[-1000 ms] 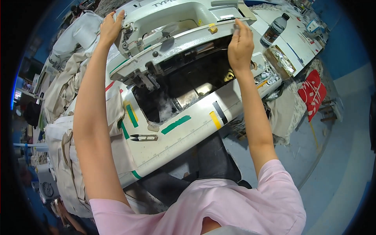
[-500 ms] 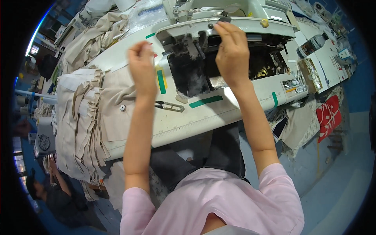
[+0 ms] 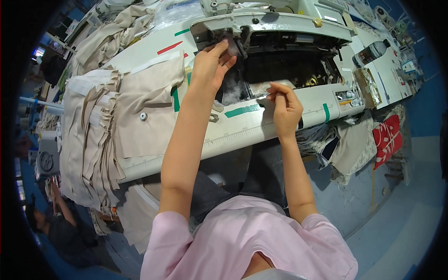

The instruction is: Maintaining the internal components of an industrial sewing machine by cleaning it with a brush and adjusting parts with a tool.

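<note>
Left hand (image 3: 207, 69): fingers half-curled, tips at tilted sewing machine (image 3: 289, 19) underside, grip unclear. Right hand (image 3: 286, 111): fingers curled, grip unclear; table opening (image 3: 282, 66) beyond fingertips.

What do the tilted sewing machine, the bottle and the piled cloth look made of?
Machine: probably painted metal; its pale surface looks hard and slightly glossy. Bottle: likely clear, shiny plastic, being see-through. Cloth: matt beige fabric, by its soft folds; fibre unclear.
</note>
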`<state>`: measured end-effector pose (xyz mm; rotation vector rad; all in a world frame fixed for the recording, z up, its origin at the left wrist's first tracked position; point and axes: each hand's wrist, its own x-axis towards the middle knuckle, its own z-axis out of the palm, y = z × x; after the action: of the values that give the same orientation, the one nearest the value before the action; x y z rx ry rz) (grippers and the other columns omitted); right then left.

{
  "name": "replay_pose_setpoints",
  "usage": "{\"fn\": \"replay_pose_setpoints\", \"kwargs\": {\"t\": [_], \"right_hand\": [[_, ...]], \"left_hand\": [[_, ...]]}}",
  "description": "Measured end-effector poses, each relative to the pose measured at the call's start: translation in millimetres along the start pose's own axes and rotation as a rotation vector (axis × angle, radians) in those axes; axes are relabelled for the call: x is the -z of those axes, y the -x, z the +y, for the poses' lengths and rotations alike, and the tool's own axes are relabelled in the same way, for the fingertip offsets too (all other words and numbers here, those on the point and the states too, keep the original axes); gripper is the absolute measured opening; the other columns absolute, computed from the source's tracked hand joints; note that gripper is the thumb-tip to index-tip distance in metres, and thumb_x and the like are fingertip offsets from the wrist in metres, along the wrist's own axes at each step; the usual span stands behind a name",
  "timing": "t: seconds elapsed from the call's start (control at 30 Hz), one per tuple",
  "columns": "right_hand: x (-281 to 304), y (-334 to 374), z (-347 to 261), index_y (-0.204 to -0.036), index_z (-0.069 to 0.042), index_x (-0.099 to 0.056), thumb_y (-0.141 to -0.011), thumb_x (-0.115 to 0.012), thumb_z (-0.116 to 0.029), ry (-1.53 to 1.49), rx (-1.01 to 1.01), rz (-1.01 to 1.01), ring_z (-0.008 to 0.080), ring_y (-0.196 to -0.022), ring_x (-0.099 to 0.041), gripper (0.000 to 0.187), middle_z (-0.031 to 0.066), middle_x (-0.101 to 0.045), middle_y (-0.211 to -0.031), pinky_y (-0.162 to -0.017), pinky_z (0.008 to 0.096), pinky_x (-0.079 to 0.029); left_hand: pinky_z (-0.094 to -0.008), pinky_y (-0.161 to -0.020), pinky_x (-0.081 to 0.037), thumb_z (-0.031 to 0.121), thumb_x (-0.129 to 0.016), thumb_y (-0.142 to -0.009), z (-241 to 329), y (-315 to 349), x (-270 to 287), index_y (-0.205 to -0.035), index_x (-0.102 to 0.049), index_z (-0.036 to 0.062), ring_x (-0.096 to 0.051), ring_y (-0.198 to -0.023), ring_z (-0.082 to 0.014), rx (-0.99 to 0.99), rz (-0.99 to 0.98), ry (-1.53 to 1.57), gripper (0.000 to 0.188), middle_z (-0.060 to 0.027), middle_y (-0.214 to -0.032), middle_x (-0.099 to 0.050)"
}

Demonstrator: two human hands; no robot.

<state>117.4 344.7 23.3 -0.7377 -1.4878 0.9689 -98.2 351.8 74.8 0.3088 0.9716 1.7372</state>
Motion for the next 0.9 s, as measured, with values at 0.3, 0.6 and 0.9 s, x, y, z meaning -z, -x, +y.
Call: {"fn": "replay_pose_setpoints", "kwargs": {"t": [0.3,0.6,0.9], "right_hand": [[3.6,1.9,14.2,-0.105,0.001,-0.072,-0.094,-0.045,0.005,-0.075,-0.196,-0.052,0.0082,-0.077,-0.062,0.029,0.0054,-0.071,-0.090,-0.073,0.0219,-0.051],[1.3,0.4,13.9,-0.105,0.003,-0.072,-0.095,-0.045,0.005,-0.091,-0.243,-0.073,0.0079,-0.078,-0.062,0.028,0.0054,-0.070,-0.090,-0.075,0.0208,-0.050],[2.5,0.8,12.7,-0.103,0.001,-0.073,-0.092,-0.046,0.006,-0.104,-0.219,-0.081,0.0075,-0.076,-0.061,0.029,0.0049,-0.070,-0.086,-0.073,0.0217,-0.051]], "left_hand": [[-0.0312,-0.082,-0.055,0.002,-0.068,-0.094,-14.1,14.4,32.6,-0.118,-0.061,-0.0002,-0.061,-0.087,-0.0156,-0.083,0.060,0.023,0.025,-0.0065,-0.100,-0.065],[-0.0317,-0.084,-0.053,0.009,-0.073,-0.092,-20.4,5.7,-8.2,-0.113,-0.061,-0.0005,-0.061,-0.091,-0.0150,-0.316,-0.057,0.171,0.026,-0.0055,-0.101,-0.065],[-0.0337,-0.079,-0.055,0.005,-0.073,-0.091,-14.0,-4.8,-21.0,-0.105,-0.065,0.0028,-0.059,-0.083,-0.0149,-0.296,0.094,0.072,0.016,-0.0049,-0.094,-0.065]]}}
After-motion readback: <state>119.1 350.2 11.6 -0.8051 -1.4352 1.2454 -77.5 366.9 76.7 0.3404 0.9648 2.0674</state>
